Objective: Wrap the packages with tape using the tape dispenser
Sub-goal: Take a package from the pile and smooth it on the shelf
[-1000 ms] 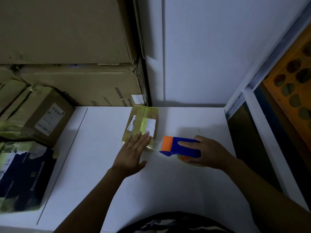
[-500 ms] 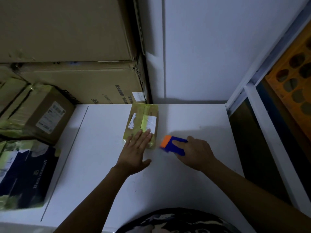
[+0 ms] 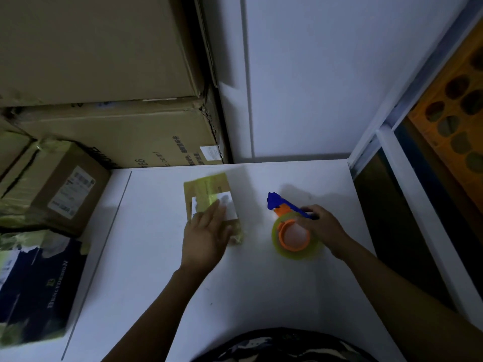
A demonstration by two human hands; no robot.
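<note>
While near package [image 3: 206, 188], dispenser [image 3: 287, 228] in right hand [image 3: 325, 228].

Taped brown package [image 3: 206, 187] lies flat left of blue-orange tape dispenser [image 3: 285, 214]

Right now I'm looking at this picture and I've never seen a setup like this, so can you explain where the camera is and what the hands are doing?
There is no machine here: these are a person's two bare hands, filmed by a wide-angle camera worn on the head, looking forward and down. On the white table lies a small package with a white label. The left hand rests flat on it, fingers straight. To its right, apart from the package, the right hand grips the blue handle of a tape dispenser that has an orange hub and a roll of yellowish clear tape. Large cardboard boxes are stacked at the back left, with a smaller labelled box and a dark blue package nearer the person.
</note>
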